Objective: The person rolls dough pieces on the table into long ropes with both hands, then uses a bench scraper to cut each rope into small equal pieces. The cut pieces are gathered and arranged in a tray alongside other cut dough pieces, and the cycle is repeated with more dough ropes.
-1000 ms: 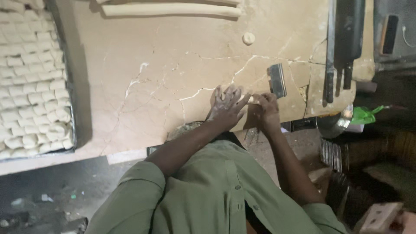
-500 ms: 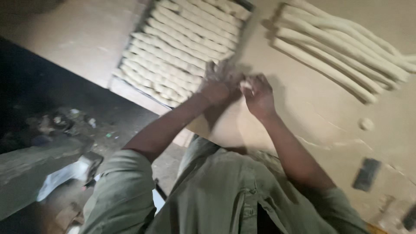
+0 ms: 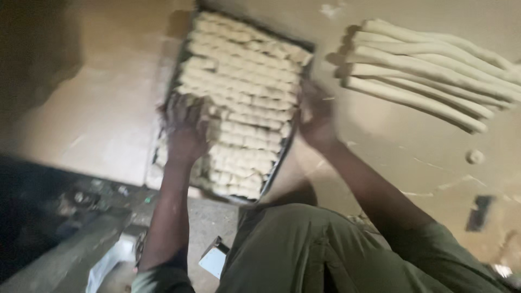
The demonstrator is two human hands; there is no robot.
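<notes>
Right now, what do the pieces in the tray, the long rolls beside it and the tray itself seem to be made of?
The pieces look like raw dough: pale, matte, soft-edged, packed in rows. The long rolls seem to be the same dough, smooth and uncut. The tray appears to be dark metal, judging by its thin rim, though blur leaves that open. The left hand rests on the pieces; the right hand is at the tray's edge.
</notes>
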